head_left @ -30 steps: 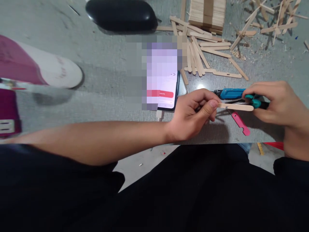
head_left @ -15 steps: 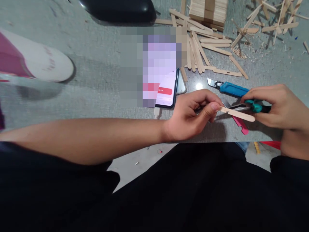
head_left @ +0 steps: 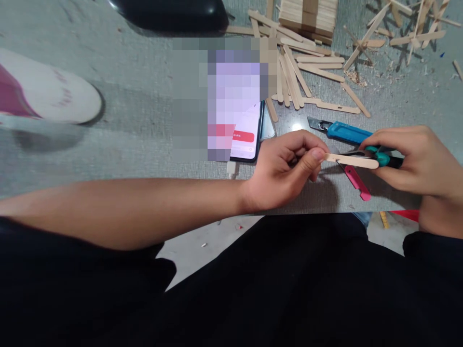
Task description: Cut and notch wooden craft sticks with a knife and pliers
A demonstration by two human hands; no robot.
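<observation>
My left hand [head_left: 289, 168] is closed, pinching one end of a wooden craft stick [head_left: 358, 161] between thumb and finger. The stick points right, with a small dark notch near my fingertips. My right hand [head_left: 415, 159] is wrapped round pliers with teal-and-black handles [head_left: 379, 155]. Their metal jaws lie behind the stick, so I cannot tell whether they grip it. A blue utility knife [head_left: 349, 133] lies just above, its blade pointing left. Below the stick a pink-handled cutter [head_left: 357, 183] rests on the table, partly hidden.
Loose craft sticks [head_left: 292, 77] lie scattered beyond my hands, with a banded stack of sticks [head_left: 307, 21] behind. Crossed stick pieces [head_left: 415, 36] and shavings are at far right. A phone [head_left: 246, 140] with a cable, a white-and-pink bottle [head_left: 68, 91] and a black object [head_left: 173, 14] stand leftward.
The craft stick has tilted to lie more level, and its free end has risen slightly. The pliers' jaws are now more hidden behind it. The whole view has shifted a little.
</observation>
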